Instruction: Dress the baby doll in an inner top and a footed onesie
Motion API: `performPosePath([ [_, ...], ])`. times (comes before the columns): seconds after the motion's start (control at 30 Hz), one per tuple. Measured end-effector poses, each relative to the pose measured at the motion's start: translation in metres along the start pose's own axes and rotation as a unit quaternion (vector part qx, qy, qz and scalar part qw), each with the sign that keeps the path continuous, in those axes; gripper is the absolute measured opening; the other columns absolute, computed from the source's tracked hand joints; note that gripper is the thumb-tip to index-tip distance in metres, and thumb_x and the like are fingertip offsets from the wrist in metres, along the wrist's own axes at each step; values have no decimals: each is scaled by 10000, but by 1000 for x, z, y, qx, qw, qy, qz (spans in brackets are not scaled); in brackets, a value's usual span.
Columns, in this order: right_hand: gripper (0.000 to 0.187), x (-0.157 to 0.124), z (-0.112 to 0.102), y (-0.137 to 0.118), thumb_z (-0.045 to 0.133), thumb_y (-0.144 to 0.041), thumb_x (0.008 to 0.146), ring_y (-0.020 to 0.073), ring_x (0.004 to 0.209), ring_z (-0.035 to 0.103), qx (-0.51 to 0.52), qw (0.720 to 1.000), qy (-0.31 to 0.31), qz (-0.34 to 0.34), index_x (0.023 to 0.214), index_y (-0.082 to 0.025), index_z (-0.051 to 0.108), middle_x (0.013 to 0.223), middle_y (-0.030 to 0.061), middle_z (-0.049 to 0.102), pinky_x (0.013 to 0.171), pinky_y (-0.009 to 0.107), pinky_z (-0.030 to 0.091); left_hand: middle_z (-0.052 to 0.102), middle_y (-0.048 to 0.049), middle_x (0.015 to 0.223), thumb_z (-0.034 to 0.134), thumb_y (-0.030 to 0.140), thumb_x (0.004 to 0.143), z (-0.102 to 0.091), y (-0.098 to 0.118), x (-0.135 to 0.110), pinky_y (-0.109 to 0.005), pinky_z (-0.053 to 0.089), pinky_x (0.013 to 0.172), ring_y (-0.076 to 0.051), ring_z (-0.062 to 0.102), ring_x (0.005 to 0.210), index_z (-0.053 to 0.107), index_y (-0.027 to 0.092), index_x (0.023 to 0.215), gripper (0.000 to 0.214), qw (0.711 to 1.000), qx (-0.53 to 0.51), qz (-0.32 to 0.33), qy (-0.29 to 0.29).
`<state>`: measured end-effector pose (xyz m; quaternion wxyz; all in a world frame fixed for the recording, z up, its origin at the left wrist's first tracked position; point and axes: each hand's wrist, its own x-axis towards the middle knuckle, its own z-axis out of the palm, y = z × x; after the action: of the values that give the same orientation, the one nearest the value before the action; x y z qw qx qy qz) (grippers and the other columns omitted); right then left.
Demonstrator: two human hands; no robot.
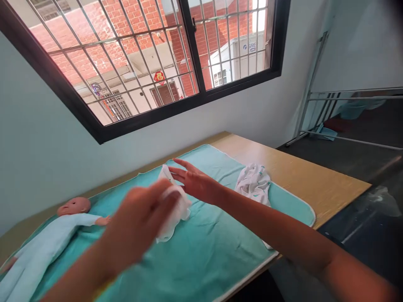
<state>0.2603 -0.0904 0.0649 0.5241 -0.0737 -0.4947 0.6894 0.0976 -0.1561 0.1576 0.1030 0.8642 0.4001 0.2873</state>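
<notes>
My left hand [138, 218], a little blurred, is closed on a small white cloth [171, 222] that hangs over the mat. My right hand [197, 182] is just beyond it, its fingers stretched out and apart, with the tips at the upper edge of the cloth. Whether those fingertips press on it I cannot tell. Under both hands a green mat [214, 251] with a white border covers much of the table. To the left lies a baby doll [47, 239] on its back in a pale blue suit, one arm stretched toward my left wrist.
A crumpled white printed cloth [253, 182] rests on the mat's right part. Bare wood of the table [283, 167] shows beyond the mat. Behind the table are a wall and a barred window [201, 90]. A whiteboard stand [307, 105] is on the floor at right.
</notes>
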Motion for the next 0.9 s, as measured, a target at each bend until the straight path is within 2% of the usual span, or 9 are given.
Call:
performPosePath([
  [0.1,763,-7,-2,-1,769,-363,729,221,1383,321,-143,987,-71,-29,1385,-366,380,1511,26,349,1105,424,306,703,-5,759,470,357,894,22,-5,-40,-201,513,635,-127,632,656,677,247,847,239,970,-81,68,-220],
  [0.2,729,-38,-23,15,745,-377,748,217,1376,322,-328,940,-72,62,1389,-361,398,1503,6,349,1128,422,267,695,-18,1107,531,361,886,33,-35,-64,-263,516,887,-167,651,990,661,290,1072,238,902,-176,107,-379],
  [0.27,663,-65,-36,30,731,-439,746,235,1272,444,-430,885,-55,168,1342,-304,474,1387,41,484,1084,421,327,654,-17,1208,503,358,909,37,-70,-72,-296,484,972,-174,609,1103,627,294,1133,263,923,-184,34,-337],
  [0.37,615,-97,-42,48,750,-453,714,247,1175,491,-547,815,-15,191,1255,-245,546,1288,67,535,1012,391,388,650,-15,1186,431,308,934,50,-128,-70,-339,485,975,-178,605,1092,604,279,1105,245,983,-87,-56,-153],
  [0.5,340,-107,-23,64,737,-385,736,221,985,531,-647,747,65,139,1004,-211,621,1031,46,607,854,351,444,514,-52,1376,498,216,875,87,-165,-41,-420,420,1046,-227,482,1260,499,274,1282,411,991,79,34,-98],
  [0.63,66,-97,-4,60,644,-214,797,196,872,534,-664,743,-8,83,757,-206,593,848,28,614,804,336,442,386,-67,1491,604,172,772,131,-151,2,-522,284,1106,-295,300,1390,506,285,1285,534,954,185,156,-180],
  [0.77,95,-99,-3,15,567,-213,851,197,956,554,-624,778,-67,35,756,-221,571,976,49,624,844,342,456,674,-80,1017,525,252,812,149,-135,26,-393,446,880,-239,598,991,620,197,785,113,952,141,119,-243],
  [0.83,123,-108,-8,-12,559,-264,868,208,1047,547,-603,797,5,14,755,-219,573,1122,64,599,884,351,452,634,-26,730,459,259,834,139,-128,29,-299,446,685,-170,572,710,556,195,694,183,982,55,33,-179],
  [0.9,152,-117,-12,-28,534,-357,893,226,1125,525,-573,803,163,-14,853,-227,601,1221,77,558,919,376,445,587,2,692,438,261,837,119,-117,30,-253,405,606,-137,514,640,504,198,683,179,997,-40,-29,-54],
])
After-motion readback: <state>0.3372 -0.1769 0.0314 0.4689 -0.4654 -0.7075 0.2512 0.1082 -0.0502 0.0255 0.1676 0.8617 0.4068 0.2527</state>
